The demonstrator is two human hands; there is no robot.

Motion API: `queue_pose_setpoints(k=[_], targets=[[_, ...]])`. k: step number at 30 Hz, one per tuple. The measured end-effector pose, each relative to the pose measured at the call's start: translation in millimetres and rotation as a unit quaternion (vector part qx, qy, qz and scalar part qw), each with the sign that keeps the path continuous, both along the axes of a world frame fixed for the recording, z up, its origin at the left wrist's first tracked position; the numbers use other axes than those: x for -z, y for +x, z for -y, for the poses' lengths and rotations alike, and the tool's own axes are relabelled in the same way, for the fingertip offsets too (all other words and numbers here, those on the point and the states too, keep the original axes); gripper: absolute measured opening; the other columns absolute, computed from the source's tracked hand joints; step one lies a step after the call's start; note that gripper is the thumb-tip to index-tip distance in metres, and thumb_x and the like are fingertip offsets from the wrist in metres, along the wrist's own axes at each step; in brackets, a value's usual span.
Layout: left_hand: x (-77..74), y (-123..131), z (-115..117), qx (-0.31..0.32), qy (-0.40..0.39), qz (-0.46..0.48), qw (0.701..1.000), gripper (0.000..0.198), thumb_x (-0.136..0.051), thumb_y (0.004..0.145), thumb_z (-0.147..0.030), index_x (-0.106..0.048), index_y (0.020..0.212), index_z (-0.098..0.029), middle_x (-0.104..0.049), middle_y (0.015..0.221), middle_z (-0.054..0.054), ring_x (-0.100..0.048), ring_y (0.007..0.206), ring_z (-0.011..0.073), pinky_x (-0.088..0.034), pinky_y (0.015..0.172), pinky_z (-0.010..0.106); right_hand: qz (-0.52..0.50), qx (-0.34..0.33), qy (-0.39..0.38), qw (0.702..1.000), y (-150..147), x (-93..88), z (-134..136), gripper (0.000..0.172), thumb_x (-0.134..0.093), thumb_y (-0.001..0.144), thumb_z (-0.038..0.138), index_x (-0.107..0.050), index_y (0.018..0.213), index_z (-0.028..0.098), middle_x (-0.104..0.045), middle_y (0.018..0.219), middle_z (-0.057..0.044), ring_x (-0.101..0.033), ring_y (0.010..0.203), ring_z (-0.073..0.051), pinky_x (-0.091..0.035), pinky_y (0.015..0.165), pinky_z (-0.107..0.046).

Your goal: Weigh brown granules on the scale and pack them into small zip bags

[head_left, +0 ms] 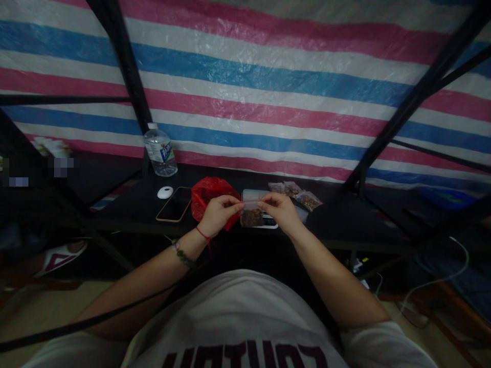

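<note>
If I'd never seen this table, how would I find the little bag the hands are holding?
Start at the striped sheet, then come down to the black table. Just right of the red plastic bag, the little bag of brown stuff is pinched by the left hand and right hand. Unlike the other small bags lying on the table, it is held by its top.

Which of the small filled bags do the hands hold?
The bag pinched along its top by the left hand and right hand; the other filled bags lie on the table.
</note>
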State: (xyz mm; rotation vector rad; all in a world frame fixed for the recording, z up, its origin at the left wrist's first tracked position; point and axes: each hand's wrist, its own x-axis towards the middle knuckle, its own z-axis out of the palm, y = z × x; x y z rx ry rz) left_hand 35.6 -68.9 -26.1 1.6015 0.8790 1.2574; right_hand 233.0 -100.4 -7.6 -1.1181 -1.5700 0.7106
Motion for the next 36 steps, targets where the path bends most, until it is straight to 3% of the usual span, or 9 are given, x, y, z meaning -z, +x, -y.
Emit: queue_pose_setpoints(k=[4,10,25,32,36], targets=[[-0.1,2,4,0.005,0.008,0.001,1.0,0.032,-0.073,0.067,-0.044,-0.068,0.076,-0.014,-0.069,0.072,0.003,-0.061,0.066,0.0148,-0.049,0.064,0.025,-0.015,-0.024,-0.014,1.0,-7,0.4,4,0.023,-0.072,0.068,0.039,-0.068,0.074,0.017,-0.066,0.069,-0.001,-0.056,0.059,-0.013,-0.044,0.056,-0.024],[-4.4,3,13,0.041,0.04,-0.051,0.997,0.029,-0.07,0.071,-0.043,-0.072,0.079,-0.015,-0.071,0.075,0.004,-0.063,0.069,0.0165,-0.049,0.067,0.026,0.01,-0.047,0.0,0.999,-16,-1.4,11,0.017,-0.071,0.071,0.034,-0.071,0.076,0.018,-0.07,0.076,-0.003,-0.063,0.07,-0.016,-0.048,0.066,-0.028],[-2.1,4,14,0.046,0.072,-0.087,0.993,0.028,-0.066,0.076,-0.041,-0.07,0.079,-0.014,-0.069,0.072,0.004,-0.061,0.067,0.0154,-0.047,0.063,0.024,0.131,0.004,0.095,0.987,-16,-0.3,13,0.006,-0.066,0.072,0.022,-0.071,0.07,0.019,-0.069,0.07,-0.002,-0.061,0.066,-0.015,-0.044,0.062,-0.025],[-6.5,-2,9,-0.025,0.108,-0.068,0.992,0.022,-0.064,0.077,-0.037,-0.067,0.077,-0.016,-0.068,0.071,0.002,-0.061,0.065,0.0146,-0.047,0.062,0.024,0.14,0.023,0.109,0.984,-5,-16.4,14,0.008,-0.068,0.073,0.024,-0.07,0.069,0.017,-0.067,0.067,-0.002,-0.056,0.06,-0.012,-0.041,0.055,-0.023],[-7.6,-2,6,-0.025,0.083,-0.035,0.996,0.02,-0.067,0.075,-0.036,-0.067,0.076,-0.016,-0.068,0.07,0.002,-0.061,0.064,0.0139,-0.047,0.062,0.023,0.116,0.039,0.083,0.989,4,-20.3,11,0.013,-0.07,0.071,0.028,-0.068,0.066,0.017,-0.064,0.064,-0.001,-0.052,0.055,-0.012,-0.039,0.052,-0.023]])
